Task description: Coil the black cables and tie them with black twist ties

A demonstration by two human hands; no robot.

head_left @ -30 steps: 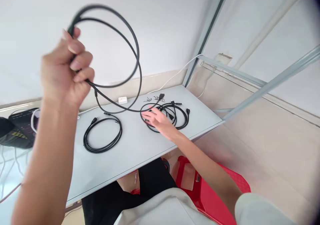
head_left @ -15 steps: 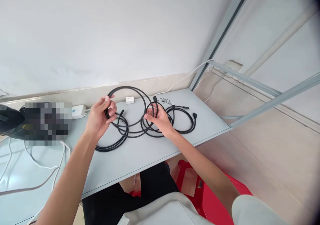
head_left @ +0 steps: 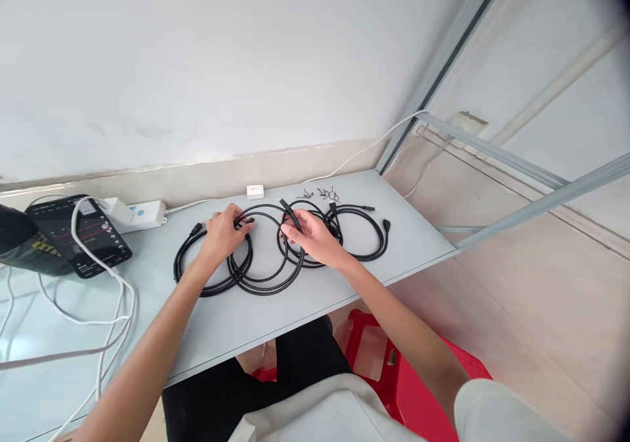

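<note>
A coiled black cable [head_left: 266,292] is held between my two hands, low over the desk or resting on it; I cannot tell which. My left hand [head_left: 224,235] is closed on the coil's upper left side, and my right hand [head_left: 315,235] pinches its right side. A plug end [head_left: 284,204] sticks up by the right fingertips. Under the left hand lies another black cable coil [head_left: 178,261], partly overlapped by the held one. To the right, more coiled black cable [head_left: 364,258] lies on the desk, with an angled plug [head_left: 386,224] at its right end.
Thin black ties [head_left: 329,195] and a small white box [head_left: 255,192] lie near the wall. On the left are a phone [head_left: 79,245], a power strip [head_left: 148,215], a dark bottle-like object [head_left: 22,245] and white cords [head_left: 128,298]. A metal frame [head_left: 492,157] borders the desk's right end.
Both hands have brought the held coil down toward the desk; the left hand moved right and lower. The plug end now shows by the right fingers. The view shifted slightly.
</note>
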